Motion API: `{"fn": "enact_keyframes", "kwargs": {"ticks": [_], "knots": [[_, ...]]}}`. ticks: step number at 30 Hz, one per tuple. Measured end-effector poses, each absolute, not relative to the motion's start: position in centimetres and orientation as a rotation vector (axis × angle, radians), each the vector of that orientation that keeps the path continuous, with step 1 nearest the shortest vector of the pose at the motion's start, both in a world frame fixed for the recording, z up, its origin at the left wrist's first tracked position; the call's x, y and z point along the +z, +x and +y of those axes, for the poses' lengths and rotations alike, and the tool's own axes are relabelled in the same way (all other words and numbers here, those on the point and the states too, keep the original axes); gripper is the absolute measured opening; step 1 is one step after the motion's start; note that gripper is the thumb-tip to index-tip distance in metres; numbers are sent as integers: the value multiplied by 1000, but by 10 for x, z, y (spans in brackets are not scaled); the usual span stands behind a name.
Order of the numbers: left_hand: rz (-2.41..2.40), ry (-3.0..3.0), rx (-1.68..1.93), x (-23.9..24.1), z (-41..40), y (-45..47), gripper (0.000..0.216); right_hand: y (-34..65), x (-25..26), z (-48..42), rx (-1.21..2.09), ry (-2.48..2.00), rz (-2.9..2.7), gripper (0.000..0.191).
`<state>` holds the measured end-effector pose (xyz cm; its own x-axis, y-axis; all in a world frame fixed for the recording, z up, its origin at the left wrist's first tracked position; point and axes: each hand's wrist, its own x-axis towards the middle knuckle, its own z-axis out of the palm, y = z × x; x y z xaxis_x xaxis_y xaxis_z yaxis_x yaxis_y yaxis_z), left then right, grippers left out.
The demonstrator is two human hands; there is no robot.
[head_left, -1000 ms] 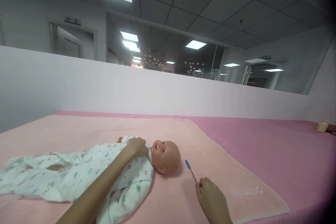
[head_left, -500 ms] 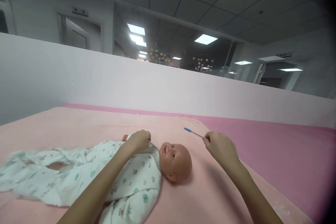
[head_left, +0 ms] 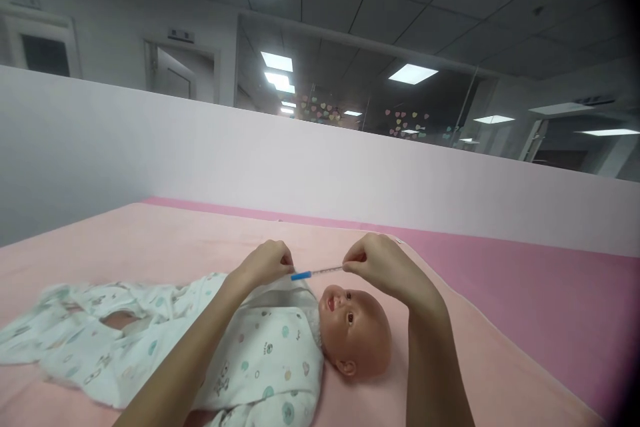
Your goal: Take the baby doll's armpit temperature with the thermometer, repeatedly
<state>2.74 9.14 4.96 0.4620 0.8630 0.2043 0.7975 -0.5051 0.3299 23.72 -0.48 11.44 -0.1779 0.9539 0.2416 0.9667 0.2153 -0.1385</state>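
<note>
While the left hand [head_left: 267, 263] has its fingers together, apparently clamped on cloth at the neckline of the printed garment [head_left: 270, 340], the right hand [head_left: 383, 265] pinches one end of a thin stick [head_left: 317, 272]. Left grip seems to keep the front of the garment raised off the chest, so the neck opening gapes on the side toward the blanket's far edge; the exact pinch is partly hidden.

Right fingers are clamped on the stick's plain end only, which leaves the shaft and blue end free, pointing toward the left edge. Stick is in the air over the collar, roughly level; blue end just beside the left fingers, cannot tell if touching.

Doll [head_left: 357, 333] lies on the peach blanket [head_left: 175, 240], head toward the right edge, clothed legs toward the left edge, face up and somewhat tilted, so the neckline is within reach of both hands. Blanket presumably pads the pink surface [head_left: 540, 287], which shows past its right and far edges. Low white wall [head_left: 320, 167] stands beyond the far edge, likely as a barrier.
</note>
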Motion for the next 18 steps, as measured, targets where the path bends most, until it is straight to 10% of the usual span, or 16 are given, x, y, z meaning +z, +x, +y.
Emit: {"fn": "enact_keyframes", "kwargs": {"ticks": [18], "knots": [[1325,2500,552,54,88,33,32,216,86,40,-189,-2003,-2156,19]]}}
